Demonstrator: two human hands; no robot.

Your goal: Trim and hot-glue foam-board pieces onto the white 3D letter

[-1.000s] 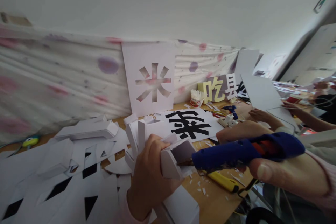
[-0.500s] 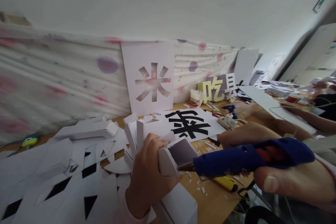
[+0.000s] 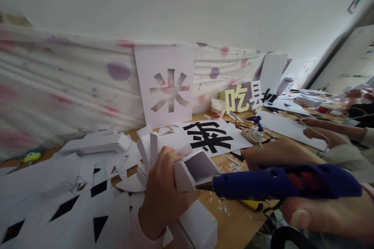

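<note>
My left hand (image 3: 165, 192) is closed around a white foam-board letter piece (image 3: 187, 173), a hollow box form whose open end faces right. A blue hot glue gun (image 3: 271, 183) is gripped in my right hand (image 3: 315, 206). Its metal nozzle points left and meets the lower edge of the open end. Whether glue is coming out cannot be seen. Below the piece, a white board form (image 3: 198, 223) stretches toward the bottom of the view.
Cut white sheets (image 3: 67, 202) lie at left. A stencil board (image 3: 163, 113) leans on the wall. Beyond my hands are a sheet with a black character (image 3: 209, 136), a power strip (image 3: 253, 135), a second glue gun (image 3: 255, 121) and a co-worker's hands (image 3: 324, 132). A yellow cutter (image 3: 253, 204) lies beneath my glue gun.
The glue gun and the held piece have shifted slightly left, with the nozzle still at the lower edge. The co-worker's white sheet has gone from tilted up to lying flat.
</note>
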